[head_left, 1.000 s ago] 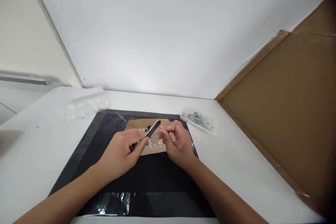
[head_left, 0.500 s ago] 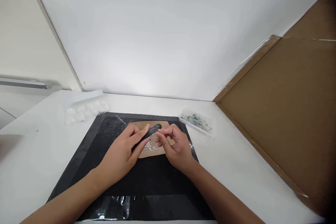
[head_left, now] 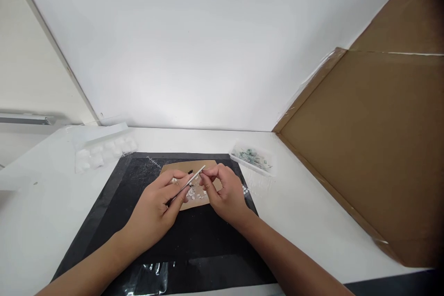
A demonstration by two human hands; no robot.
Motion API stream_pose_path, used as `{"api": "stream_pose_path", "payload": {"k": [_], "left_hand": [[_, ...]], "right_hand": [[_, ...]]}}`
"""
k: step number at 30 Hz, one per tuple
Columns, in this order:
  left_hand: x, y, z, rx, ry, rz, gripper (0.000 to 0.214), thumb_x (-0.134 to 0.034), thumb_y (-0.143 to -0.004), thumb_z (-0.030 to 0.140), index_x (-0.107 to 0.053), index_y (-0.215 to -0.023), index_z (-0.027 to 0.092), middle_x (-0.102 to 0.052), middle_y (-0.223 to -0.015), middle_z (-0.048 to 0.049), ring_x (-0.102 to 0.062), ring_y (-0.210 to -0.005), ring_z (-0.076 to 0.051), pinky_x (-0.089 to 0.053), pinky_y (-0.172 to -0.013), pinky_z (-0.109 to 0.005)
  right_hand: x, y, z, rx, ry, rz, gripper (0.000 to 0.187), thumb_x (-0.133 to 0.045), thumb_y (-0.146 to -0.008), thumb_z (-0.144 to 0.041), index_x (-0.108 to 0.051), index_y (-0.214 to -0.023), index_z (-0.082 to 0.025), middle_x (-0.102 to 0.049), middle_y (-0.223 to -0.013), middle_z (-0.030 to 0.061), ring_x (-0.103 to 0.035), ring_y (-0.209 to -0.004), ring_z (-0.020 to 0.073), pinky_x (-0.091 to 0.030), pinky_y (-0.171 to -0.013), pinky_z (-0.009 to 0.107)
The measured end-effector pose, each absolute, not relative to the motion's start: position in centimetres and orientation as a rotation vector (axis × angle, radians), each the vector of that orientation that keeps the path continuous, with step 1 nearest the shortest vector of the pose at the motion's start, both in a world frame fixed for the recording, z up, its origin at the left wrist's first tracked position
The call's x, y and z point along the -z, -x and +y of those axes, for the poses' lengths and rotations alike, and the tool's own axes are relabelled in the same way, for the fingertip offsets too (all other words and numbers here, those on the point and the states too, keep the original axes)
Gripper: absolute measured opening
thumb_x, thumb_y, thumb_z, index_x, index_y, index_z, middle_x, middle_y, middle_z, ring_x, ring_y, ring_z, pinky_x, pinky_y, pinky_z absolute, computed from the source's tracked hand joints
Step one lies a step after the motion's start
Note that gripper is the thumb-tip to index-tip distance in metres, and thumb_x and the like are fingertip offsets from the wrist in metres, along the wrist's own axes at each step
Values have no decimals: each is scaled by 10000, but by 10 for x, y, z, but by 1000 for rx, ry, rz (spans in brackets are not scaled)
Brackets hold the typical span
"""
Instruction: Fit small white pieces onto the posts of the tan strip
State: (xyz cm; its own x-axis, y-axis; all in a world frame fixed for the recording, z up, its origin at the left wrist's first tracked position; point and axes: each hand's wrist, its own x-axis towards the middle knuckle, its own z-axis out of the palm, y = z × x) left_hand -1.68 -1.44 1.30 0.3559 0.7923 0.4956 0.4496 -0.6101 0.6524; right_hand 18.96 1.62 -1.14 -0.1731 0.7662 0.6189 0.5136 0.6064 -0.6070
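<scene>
My left hand (head_left: 157, 200) is closed on a nail file (head_left: 192, 179), thin and flat with a dark face and a pale edge. It is turned edge-on to me, its free end slanting up to the right. Close to that end, my right hand (head_left: 226, 190) pinches thumb and fingertips together; whatever lies between them is too small to make out. Below both hands a piece of brown paper (head_left: 204, 163) lies on a black mat (head_left: 152, 245). Small white pieces (head_left: 190, 193) are scattered on the paper, partly hidden by my fingers.
A clear tray (head_left: 252, 166) of greenish and pale slips stands at the mat's far right corner. To the far left sits a clear compartment box (head_left: 104, 152) with white contents. Tiny white dots (head_left: 245, 189) lie by the mat's right edge. Cardboard (head_left: 381, 148) walls the right side.
The nail file has turned from showing its broad dark face to showing its thin edge. My hands stay close together; the whole view has shifted slightly.
</scene>
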Motion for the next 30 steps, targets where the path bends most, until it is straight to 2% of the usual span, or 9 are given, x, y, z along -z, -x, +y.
{"api": "stream_pose_path", "payload": {"k": [4, 9, 13, 20, 23, 26, 30], "left_hand": [[-11, 17, -16, -1158, -2244, 1038, 363, -513, -1069, 172, -688, -1372, 268, -687, -1101, -58, -656, -764, -100, -559, -723, -215], [-13, 17, -16, -1169, -2280, 1058, 365, -522, -1061, 161, -698, -1366, 257, -715, -1114, -74, -703, -935, -148, -587, -832, -235], [-12, 18, -15, -1195, -2309, 1075, 368, -531, -1051, 147, -703, -1359, 253, -728, -1137, -85, -710, -982, -163, -589, -872, -252], [-12, 14, -14, -1161, -2313, 1079, 329, -533, -1071, 188, -719, -1336, 247, -737, -1047, -71, -715, -835, -135, -580, -677, -193], [-13, 13, -16, -1166, -2280, 1079, 323, -520, -1075, 190, -739, -1307, 235, -753, -1099, -87, -676, -688, -101, -569, -618, -183], [-12, 14, -17, -1173, -2272, 1092, 329, -520, -1067, 178, -741, -1303, 235, -751, -1214, -96, -612, -562, -63, -570, -598, -187], [-9, 15, -16, -1159, -2282, 1128, 333, -523, -1059, 179, -745, -1300, 237, -760, -1207, -97, -664, -603, -85, -584, -617, -197]], "right_hand": [[14, -188, 17, -417, 1027, -1787, 105, -586, -1036, -262, -612, -936, -241, -729, -847, 15, -697, -747, 176, -506, -730, 336], [17, -190, 18, -501, 964, -1800, 121, -557, -1054, -263, -586, -939, -242, -705, -833, 2, -698, -754, 169, -519, -739, 330], [12, -191, 15, -427, 974, -1842, 146, -559, -1043, -246, -598, -902, -242, -701, -818, -3, -691, -764, 174, -497, -743, 336], [8, -188, 13, -284, 1065, -1845, 139, -559, -1035, -215, -569, -899, -243, -708, -778, -17, -653, -696, 170, -442, -759, 369], [11, -185, 13, -203, 1046, -1842, 141, -549, -1038, -205, -552, -903, -244, -716, -779, -7, -661, -710, 180, -436, -778, 385], [14, -181, 12, -139, 1000, -1888, 127, -541, -1024, -174, -533, -914, -239, -722, -783, 0, -676, -724, 185, -420, -780, 392], [16, -179, 12, -83, 970, -1983, 130, -550, -1010, -185, -513, -896, -232, -705, -747, -5, -665, -684, 178, -378, -741, 386]]}}
